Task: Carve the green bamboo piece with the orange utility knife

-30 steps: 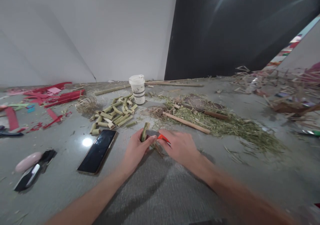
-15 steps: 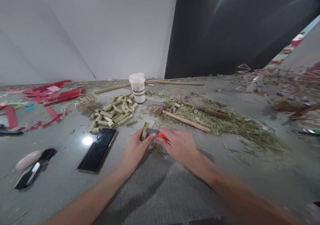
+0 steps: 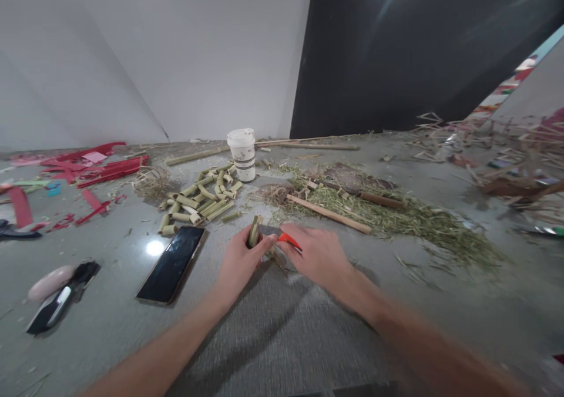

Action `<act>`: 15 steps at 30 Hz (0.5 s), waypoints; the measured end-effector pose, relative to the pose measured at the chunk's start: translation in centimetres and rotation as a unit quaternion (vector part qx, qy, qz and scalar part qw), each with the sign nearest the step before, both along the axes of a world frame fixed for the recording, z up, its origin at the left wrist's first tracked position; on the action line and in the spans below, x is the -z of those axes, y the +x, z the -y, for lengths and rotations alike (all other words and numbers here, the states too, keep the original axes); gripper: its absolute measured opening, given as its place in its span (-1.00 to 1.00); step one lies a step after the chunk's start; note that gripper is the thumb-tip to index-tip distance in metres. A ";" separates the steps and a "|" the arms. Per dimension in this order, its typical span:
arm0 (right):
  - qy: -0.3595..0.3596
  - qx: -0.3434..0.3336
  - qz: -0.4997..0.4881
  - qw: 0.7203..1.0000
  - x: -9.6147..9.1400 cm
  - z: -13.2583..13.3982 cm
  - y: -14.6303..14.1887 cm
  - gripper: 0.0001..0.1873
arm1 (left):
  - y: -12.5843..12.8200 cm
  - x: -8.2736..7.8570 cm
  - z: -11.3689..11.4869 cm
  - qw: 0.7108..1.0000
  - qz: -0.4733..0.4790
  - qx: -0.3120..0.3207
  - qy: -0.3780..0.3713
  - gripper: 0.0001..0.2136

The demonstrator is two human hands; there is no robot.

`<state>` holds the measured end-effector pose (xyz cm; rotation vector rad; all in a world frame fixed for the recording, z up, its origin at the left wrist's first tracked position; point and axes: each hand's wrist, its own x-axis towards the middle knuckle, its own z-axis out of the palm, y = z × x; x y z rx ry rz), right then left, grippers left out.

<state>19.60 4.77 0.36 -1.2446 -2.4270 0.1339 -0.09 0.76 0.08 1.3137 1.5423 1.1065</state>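
Note:
My left hand [image 3: 240,259] is closed around a short piece of green hollow stalk [image 3: 254,232], whose upper end sticks out above the fingers. Gripped in my right hand [image 3: 319,253] is an orange-handled utility knife [image 3: 289,241]; its grey blade points left and meets the stalk piece. The left thumb lies close to the blade and the orange handle. Thin brown scraps hang below the two hands. Beyond my left hand lies a pile of cut stalk pieces [image 3: 207,197]. Most of the knife handle is hidden inside the right fist.
A white lidded cup [image 3: 243,156] stands behind the pile. Left of my hands lies a phone [image 3: 171,265], with a black tool [image 3: 55,312] farther left. Green shavings [image 3: 418,218] and a wooden stick [image 3: 328,214] spread to the right. Red strips [image 3: 112,171] lie at the far left.
Almost nothing differs. Both hands keep their hold, and the knife stays against the stalk piece with only a very slight shift.

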 end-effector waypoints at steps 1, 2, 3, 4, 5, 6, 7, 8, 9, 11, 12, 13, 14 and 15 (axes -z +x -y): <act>-0.002 -0.006 0.000 1.000 0.0 -0.1 0.1 -0.70 | 0.0 0.1 0.0 1.000 0.000 -0.001 0.001 -0.63; -0.006 -0.012 0.003 1.000 0.0 -0.2 0.1 -0.69 | 0.0 0.2 -0.1 1.000 0.000 0.000 0.002 -0.64; -0.012 -0.017 0.007 1.000 -0.1 -0.2 0.2 -0.69 | 0.0 0.2 -0.1 1.000 0.002 0.003 0.002 -0.64; -0.019 -0.022 0.013 0.999 -0.2 -0.3 0.2 -0.69 | -0.1 0.3 -0.2 1.000 0.004 0.007 0.001 -0.64; -0.027 -0.026 0.018 0.999 -0.3 -0.4 0.3 -0.70 | -0.1 0.3 -0.2 1.000 0.006 0.011 -0.001 -0.64; -0.034 -0.031 0.023 0.999 -0.4 -0.4 0.3 -0.71 | -0.1 0.4 -0.2 1.000 0.008 0.013 -0.003 -0.64; -0.040 -0.036 0.025 0.998 -0.5 -0.4 0.3 -0.72 | -0.1 0.4 -0.2 1.000 0.009 0.016 -0.004 -0.65; -0.045 -0.042 0.026 0.998 -0.6 -0.5 0.4 -0.73 | -0.1 0.4 -0.2 1.000 0.010 0.018 -0.006 -0.66; -0.048 -0.047 0.025 0.997 -0.6 -0.5 0.4 -0.74 | -0.1 0.4 -0.2 1.000 0.011 0.020 -0.007 -0.67; -0.051 -0.049 0.023 0.997 -0.7 -0.5 0.4 -0.74 | -0.1 0.4 -0.1 1.000 0.015 0.026 -0.006 -0.68; -0.049 -0.047 0.023 0.997 -0.7 -0.5 0.4 -0.73 | -0.1 0.4 -0.1 0.999 0.018 0.029 -0.006 -0.67; -0.045 -0.042 0.023 0.998 -0.6 -0.5 0.4 -0.73 | -0.1 0.4 -0.1 0.999 0.021 0.032 -0.005 -0.66; -0.039 -0.036 0.023 0.998 -0.5 -0.4 0.4 -0.72 | -0.1 0.5 -0.1 0.999 0.024 0.035 -0.004 -0.65; -0.031 -0.028 0.022 0.999 -0.4 -0.3 0.4 -0.71 | -0.1 0.5 0.0 0.999 0.026 0.036 -0.004 -0.64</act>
